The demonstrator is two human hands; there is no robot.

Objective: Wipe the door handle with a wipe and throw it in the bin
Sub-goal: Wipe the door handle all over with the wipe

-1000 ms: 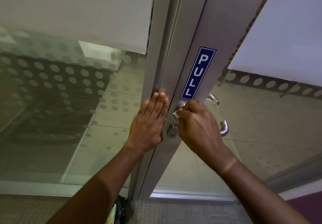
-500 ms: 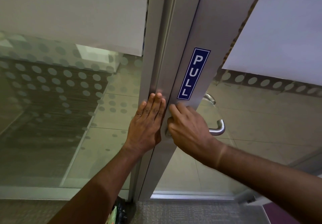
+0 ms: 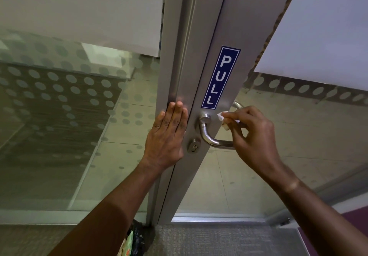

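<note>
A brushed-metal lever door handle (image 3: 209,135) sticks out from the grey aluminium door frame (image 3: 199,66), with a round keyhole (image 3: 193,146) below it. My right hand (image 3: 253,138) pinches a small white wipe (image 3: 221,116) just right of the handle's base, and its lower fingers cover the lever's free end. My left hand (image 3: 167,136) lies flat, fingers together, against the frame left of the handle, holding nothing.
A blue PULL sticker (image 3: 220,78) is on the frame above the handle. Glass panels with frosted dots flank the frame. A black bag with green contents (image 3: 133,239) sits on the carpet at the frame's foot, behind my left forearm.
My right hand has slid from the handle's base to the right along the lever, uncovering the base and the keyhole. The wipe shows again. My left hand has stayed put.
</note>
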